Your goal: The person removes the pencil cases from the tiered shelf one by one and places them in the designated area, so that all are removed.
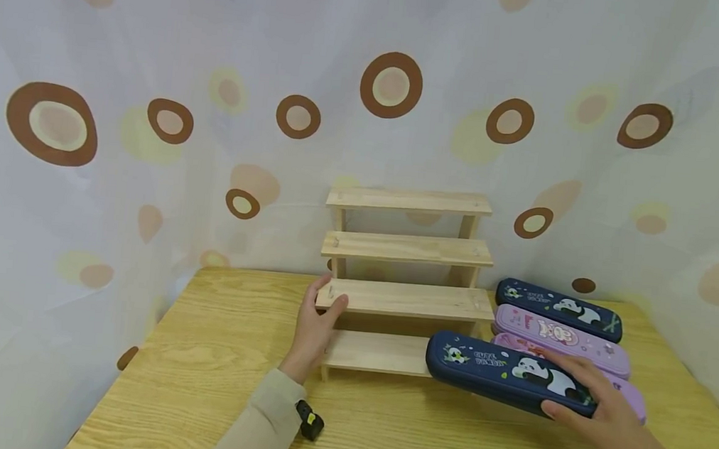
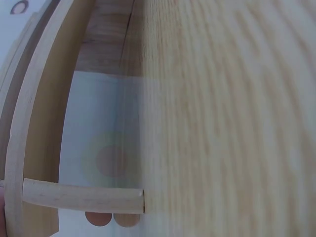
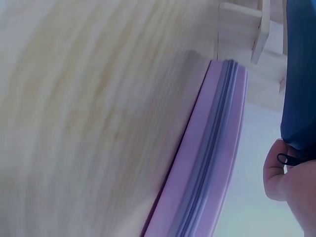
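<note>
A small wooden stepped shelf (image 1: pixel 404 300) with several tiers stands at the back of the table. My left hand (image 1: pixel 318 324) holds its left side post, thumb on the second tier from the bottom; the left wrist view shows the shelf's wood (image 2: pixel 39 148) up close. My right hand (image 1: pixel 600 409) grips a dark blue panda pencil case (image 1: pixel 507 374), held just above the table in front of the shelf's right end. In the right wrist view the blue case (image 3: pixel 298 74) sits above my thumb (image 3: pixel 276 170), with a purple case (image 3: pixel 212 163) beside it.
Lying side by side right of the shelf are another dark blue panda case (image 1: pixel 557 308), a purple case (image 1: pixel 561 338) and a further purple one (image 1: pixel 630 394), partly hidden. A spotted curtain (image 1: pixel 150 128) encloses the wooden table (image 1: pixel 207 354) on three sides.
</note>
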`<action>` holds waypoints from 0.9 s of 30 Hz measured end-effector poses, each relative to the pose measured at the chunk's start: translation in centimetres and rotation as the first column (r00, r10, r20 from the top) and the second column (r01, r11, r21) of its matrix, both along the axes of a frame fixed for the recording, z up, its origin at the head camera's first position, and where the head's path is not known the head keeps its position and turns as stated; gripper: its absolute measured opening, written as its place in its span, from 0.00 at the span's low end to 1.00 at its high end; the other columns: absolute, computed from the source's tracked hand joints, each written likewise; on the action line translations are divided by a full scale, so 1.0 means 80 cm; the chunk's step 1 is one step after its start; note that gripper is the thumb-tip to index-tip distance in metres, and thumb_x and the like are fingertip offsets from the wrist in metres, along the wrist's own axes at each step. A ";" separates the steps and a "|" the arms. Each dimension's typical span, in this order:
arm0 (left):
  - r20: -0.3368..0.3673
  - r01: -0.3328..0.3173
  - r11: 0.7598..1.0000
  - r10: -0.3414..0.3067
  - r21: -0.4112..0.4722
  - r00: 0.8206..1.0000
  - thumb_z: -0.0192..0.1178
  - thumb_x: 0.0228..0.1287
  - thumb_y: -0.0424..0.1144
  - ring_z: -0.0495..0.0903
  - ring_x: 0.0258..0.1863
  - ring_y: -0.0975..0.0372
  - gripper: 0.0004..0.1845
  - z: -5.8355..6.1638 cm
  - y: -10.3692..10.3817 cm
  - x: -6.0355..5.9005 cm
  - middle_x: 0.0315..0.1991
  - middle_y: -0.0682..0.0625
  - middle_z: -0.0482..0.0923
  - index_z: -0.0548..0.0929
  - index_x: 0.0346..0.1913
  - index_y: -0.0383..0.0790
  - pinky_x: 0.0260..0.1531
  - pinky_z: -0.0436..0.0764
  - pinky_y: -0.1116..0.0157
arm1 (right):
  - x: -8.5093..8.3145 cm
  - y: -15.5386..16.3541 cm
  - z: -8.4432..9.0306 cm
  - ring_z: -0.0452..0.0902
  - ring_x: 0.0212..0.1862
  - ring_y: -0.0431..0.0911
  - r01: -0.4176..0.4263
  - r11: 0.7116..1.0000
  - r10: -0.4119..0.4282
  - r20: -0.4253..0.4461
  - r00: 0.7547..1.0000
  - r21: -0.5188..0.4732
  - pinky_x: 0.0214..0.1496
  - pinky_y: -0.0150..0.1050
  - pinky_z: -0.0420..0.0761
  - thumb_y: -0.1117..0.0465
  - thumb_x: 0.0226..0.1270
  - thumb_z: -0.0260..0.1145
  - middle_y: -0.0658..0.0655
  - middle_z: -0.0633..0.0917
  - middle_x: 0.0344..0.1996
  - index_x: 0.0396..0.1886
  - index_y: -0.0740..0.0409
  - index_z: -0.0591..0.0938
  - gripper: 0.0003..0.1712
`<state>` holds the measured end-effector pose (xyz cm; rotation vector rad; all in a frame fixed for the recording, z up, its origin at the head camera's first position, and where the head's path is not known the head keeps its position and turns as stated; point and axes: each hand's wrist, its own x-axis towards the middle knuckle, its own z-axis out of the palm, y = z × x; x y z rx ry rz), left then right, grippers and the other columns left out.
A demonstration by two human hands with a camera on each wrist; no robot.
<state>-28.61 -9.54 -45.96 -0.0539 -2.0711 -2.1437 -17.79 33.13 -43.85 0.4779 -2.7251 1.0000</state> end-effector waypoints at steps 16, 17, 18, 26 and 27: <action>0.003 -0.002 1.000 0.002 0.012 1.000 0.62 0.69 0.49 0.44 0.76 0.51 0.33 -0.004 -0.001 -0.001 0.77 0.48 0.47 0.64 0.73 0.54 0.68 0.60 0.47 | 0.021 0.053 -0.008 0.56 0.59 0.73 0.091 0.995 -0.096 0.179 0.979 0.035 0.49 0.62 0.74 0.54 0.68 0.69 0.75 0.58 0.68 0.78 0.52 0.59 0.44; 0.004 0.000 1.000 0.000 0.014 1.000 0.62 0.69 0.49 0.45 0.76 0.51 0.33 -0.004 -0.001 -0.001 0.77 0.48 0.47 0.64 0.73 0.54 0.68 0.61 0.47 | 0.023 0.056 -0.008 0.56 0.59 0.74 0.101 0.994 -0.108 0.188 0.976 0.051 0.48 0.68 0.72 0.53 0.68 0.69 0.76 0.57 0.68 0.78 0.53 0.58 0.44; 0.004 0.002 1.000 -0.002 0.013 1.000 0.62 0.69 0.49 0.45 0.76 0.51 0.32 -0.004 -0.002 -0.001 0.77 0.48 0.47 0.63 0.73 0.54 0.68 0.61 0.47 | 0.024 0.059 -0.008 0.57 0.58 0.74 0.110 0.992 -0.121 0.195 0.973 0.067 0.48 0.68 0.73 0.52 0.68 0.68 0.77 0.57 0.67 0.78 0.55 0.58 0.45; 0.033 0.024 1.000 -0.024 0.017 0.999 0.60 0.71 0.42 0.42 0.76 0.49 0.33 -0.002 -0.003 -0.005 0.78 0.44 0.45 0.61 0.75 0.46 0.69 0.59 0.46 | 0.030 0.081 -0.010 0.63 0.49 0.71 0.161 0.974 -0.199 0.260 0.945 0.161 0.40 0.66 0.79 0.45 0.68 0.66 0.78 0.60 0.62 0.76 0.62 0.58 0.47; 0.037 0.023 1.000 -0.023 0.015 0.999 0.60 0.71 0.41 0.42 0.76 0.49 0.33 -0.002 -0.003 -0.005 0.78 0.44 0.45 0.61 0.75 0.45 0.69 0.59 0.46 | 0.031 0.083 -0.011 0.63 0.48 0.70 0.165 0.972 -0.205 0.266 0.942 0.165 0.41 0.67 0.78 0.45 0.68 0.66 0.78 0.60 0.61 0.76 0.62 0.58 0.47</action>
